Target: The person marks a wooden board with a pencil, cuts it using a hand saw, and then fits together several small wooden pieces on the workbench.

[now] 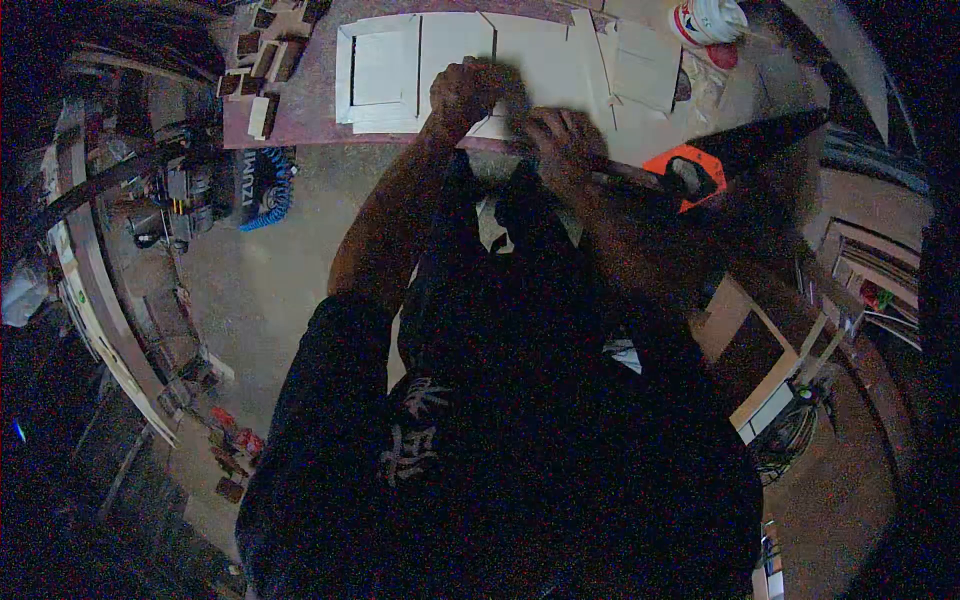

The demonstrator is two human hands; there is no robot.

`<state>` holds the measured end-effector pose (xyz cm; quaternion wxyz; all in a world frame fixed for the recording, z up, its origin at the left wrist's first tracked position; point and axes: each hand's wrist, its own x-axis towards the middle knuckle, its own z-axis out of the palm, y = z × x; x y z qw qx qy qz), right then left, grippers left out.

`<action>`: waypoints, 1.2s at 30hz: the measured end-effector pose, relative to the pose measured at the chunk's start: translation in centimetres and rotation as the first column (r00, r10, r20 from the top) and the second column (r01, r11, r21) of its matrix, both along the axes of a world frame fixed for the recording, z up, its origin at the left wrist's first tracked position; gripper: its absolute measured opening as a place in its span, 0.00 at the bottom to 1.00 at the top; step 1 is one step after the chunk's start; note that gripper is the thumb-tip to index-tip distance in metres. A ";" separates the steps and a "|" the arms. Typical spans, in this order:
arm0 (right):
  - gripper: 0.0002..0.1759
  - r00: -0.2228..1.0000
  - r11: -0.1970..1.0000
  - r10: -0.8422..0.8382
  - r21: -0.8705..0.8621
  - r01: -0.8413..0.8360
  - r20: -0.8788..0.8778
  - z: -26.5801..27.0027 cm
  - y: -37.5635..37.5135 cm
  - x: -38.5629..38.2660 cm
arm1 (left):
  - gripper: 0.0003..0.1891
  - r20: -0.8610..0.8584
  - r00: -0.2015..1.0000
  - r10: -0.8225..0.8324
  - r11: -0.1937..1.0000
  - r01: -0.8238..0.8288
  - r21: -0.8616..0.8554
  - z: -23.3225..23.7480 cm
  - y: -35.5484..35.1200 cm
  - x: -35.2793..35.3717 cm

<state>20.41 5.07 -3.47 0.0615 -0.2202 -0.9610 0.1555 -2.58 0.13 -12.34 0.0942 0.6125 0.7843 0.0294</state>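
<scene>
Both hands are close together at the front edge of a workbench [300, 131], over pale flat panels [540, 75]. My left hand [468, 92] has its fingers curled in; what they hold, if anything, is hidden in shadow. Just to the right, my right hand [562, 140] bends its fingers over the bench edge, dark and blurred, and its grip cannot be made out. A white framed panel [384, 68] lies left of my hands. Right of my right hand is a saw with an orange handle [712, 166] and a dark blade.
Small wood blocks [262, 115] are at the bench's left. A white bucket [712, 20] stands at the back right. Long boards [110, 300] line the left side, near a blue coiled hose [272, 208]. An open wooden box [745, 345] and coiled cable [798, 430] are at right.
</scene>
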 end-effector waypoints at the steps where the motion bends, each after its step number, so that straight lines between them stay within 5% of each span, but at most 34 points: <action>1: 0.20 1.000 1.000 -0.002 -0.002 0.002 -0.003 -0.1 0.0 0.1 | 0.16 0.011 1.000 0.013 0.999 -0.012 -0.037 2.7 0.1 0.6; 11: 0.24 0.998 0.999 -0.007 0.053 0.010 -0.058 -0.7 -0.3 0.1 | 0.16 0.053 0.994 0.093 0.995 -0.091 -0.043 0.4 0.1 0.5; 14: 0.25 0.999 1.000 -0.011 0.007 0.012 -0.031 0.4 -0.3 -0.2 | 0.16 -0.005 1.000 0.028 0.997 -0.027 0.077 -2.1 -0.6 0.0; 25: 0.19 0.996 0.999 -0.048 0.007 0.049 -0.078 -2.5 -0.4 0.1 | 0.21 0.091 0.996 0.015 0.992 -0.027 0.126 0.8 -0.3 -0.4; 28: 0.20 0.995 0.997 0.058 0.042 -0.062 0.079 -0.5 0.2 0.2 | 0.23 0.071 0.997 -0.009 0.995 0.001 0.101 2.5 -0.3 -1.0; 31: 0.20 0.990 0.985 0.018 -0.172 0.007 0.141 2.4 0.4 -0.6 | 0.23 -0.013 1.000 -0.021 0.998 0.022 0.051 4.1 -1.5 -1.3; 35: 0.26 0.960 0.971 -0.226 -0.113 0.209 -0.165 -0.9 -0.9 1.5 | 0.17 0.067 0.998 0.011 0.991 -0.002 -0.132 4.4 -4.9 -1.7; 36: 0.28 0.937 0.963 -0.266 -0.110 0.247 -0.227 -1.7 -1.2 2.2 | 0.17 0.106 0.993 0.060 0.997 -0.064 0.038 3.2 -6.7 -1.5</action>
